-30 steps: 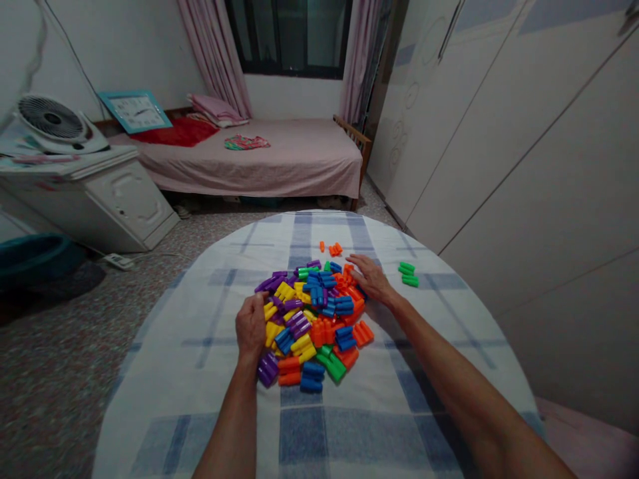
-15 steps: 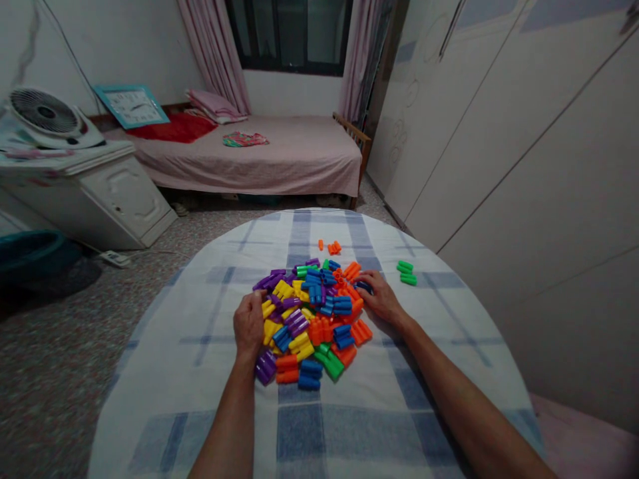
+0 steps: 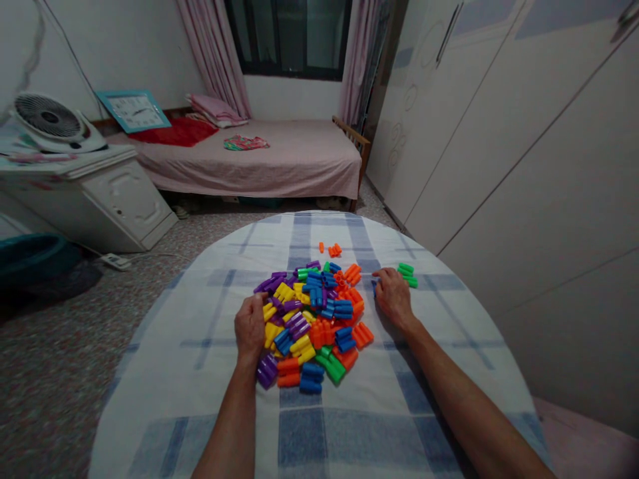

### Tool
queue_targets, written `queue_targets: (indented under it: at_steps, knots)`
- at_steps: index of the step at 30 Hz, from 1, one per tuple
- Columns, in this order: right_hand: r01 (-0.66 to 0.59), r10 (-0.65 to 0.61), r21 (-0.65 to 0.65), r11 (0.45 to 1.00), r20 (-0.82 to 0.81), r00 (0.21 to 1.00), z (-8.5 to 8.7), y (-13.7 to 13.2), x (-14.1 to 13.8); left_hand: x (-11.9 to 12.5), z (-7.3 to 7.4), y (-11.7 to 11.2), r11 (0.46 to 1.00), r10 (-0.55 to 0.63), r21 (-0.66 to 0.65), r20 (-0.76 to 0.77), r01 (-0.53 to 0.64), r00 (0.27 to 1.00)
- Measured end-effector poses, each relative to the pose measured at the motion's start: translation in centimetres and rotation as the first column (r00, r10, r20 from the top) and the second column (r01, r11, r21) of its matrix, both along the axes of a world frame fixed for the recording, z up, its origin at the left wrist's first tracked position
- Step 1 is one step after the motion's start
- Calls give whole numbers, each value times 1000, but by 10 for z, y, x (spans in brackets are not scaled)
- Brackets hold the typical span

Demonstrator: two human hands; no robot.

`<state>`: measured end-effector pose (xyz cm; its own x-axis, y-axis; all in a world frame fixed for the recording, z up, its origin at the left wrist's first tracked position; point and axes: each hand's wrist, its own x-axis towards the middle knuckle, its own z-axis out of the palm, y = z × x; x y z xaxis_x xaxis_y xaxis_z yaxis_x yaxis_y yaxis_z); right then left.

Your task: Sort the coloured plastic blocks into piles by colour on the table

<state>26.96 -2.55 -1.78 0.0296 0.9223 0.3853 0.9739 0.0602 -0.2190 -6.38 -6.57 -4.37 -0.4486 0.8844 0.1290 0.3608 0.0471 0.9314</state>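
A heap of plastic tube-shaped building blocks (image 3: 319, 330) in purple, yellow, blue, orange and green lies on the table. My left hand (image 3: 250, 327) rests against the heap's left side, its fingers curled and partly hidden, beside yellow and purple blocks. What it holds, if anything, cannot be seen. Right of the heap, my right hand (image 3: 394, 297) is low over the cloth with fingers bent. A blue block (image 3: 374, 287) shows in part under its fingertips. Just beyond that hand lie several green blocks (image 3: 407, 269). Several small orange blocks (image 3: 334, 251) lie behind the heap.
A checked cloth covers the round table (image 3: 200, 392). Behind it stands a bed (image 3: 299, 156) with pink bedding. A wardrobe (image 3: 524, 166) rises close on the right. At the left are a white cabinet (image 3: 124, 199) with a fan (image 3: 54, 123) and a teal tub (image 3: 34, 259).
My right hand has moved right, away from the heap's edge toward the green blocks, with the blue block under its fingers. My left hand has stayed beside the heap.
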Motion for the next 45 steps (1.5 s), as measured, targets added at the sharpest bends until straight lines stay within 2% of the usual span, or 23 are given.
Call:
queue_targets:
  at_steps: [4, 7, 11, 14, 16, 18, 20, 23, 26, 30, 32, 34, 37, 39, 41, 43, 45]
  knots:
    - [-138, 138, -1, 990, -25, 990, 20, 29, -28, -1, -2, 1, 1000, -14, 10, 3, 13, 1000]
    - [-248, 249, -143, 958, -13, 968, 31, 55, -51, -1, -2, 1, 1000, -14, 10, 2, 14, 1000]
    - [-300, 308, -375, 877, -41, 950, 35, 78, -63, -1, -2, 1, 1000, -10, 1, 21, 10, 1000]
    - [-312, 307, -413, 855, -80, 948, 32, 81, -63, -1, -2, 1, 1000, -7, -2, 24, 7, 1000]
    - [-299, 290, -398, 868, -83, 953, 30, 78, -63, -1, -3, 1, 1000, -9, 3, 28, 9, 1000]
    - [-296, 285, -329, 897, -83, 955, 30, 72, -61, -1, -4, 2, 1000, -11, 9, 31, 11, 999]
    - [-299, 283, -191, 935, -109, 953, 30, 63, -54, -1, -4, 2, 1000, -11, 6, 39, 10, 999]
    - [-209, 204, -14, 978, -158, 966, 25, 44, -30, -1, -3, 1, 1000, -12, 0, 41, 12, 999]
    - [-125, 121, -28, 992, -131, 984, 10, 21, -4, -1, -1, 0, 1000, -11, 9, 27, 11, 1000]
    - [-241, 236, -65, 968, -75, 969, -10, -8, 12, -2, -3, 1, 1000, -2, 11, 15, 2, 1000]
    - [-246, 243, -58, 968, -49, 969, -14, -20, 16, -3, -5, 3, 1000, -4, 10, 11, 4, 1000]
    - [-169, 168, -46, 985, -26, 985, -16, -31, 23, -3, -6, 3, 1000, -5, 7, 15, 5, 1000]
    - [54, -53, -16, 998, 25, 998, -20, -46, 44, -3, -6, 3, 1000, -6, 1, 26, 6, 1000]
    - [214, -214, 0, 977, 59, 975, -22, -53, 61, -2, -5, 2, 1000, -6, 6, 29, 5, 1000]
    - [323, -324, 25, 946, 80, 943, -22, -55, 74, -1, -4, 2, 1000, -7, 13, 29, 7, 1000]
    - [357, -363, 83, 931, 79, 928, -19, -47, 81, -1, -4, 2, 1000, -6, 10, 32, 6, 999]
    - [316, -326, 144, 938, 51, 944, -14, -32, 82, -2, -4, 2, 1000, -6, -1, 35, 6, 999]
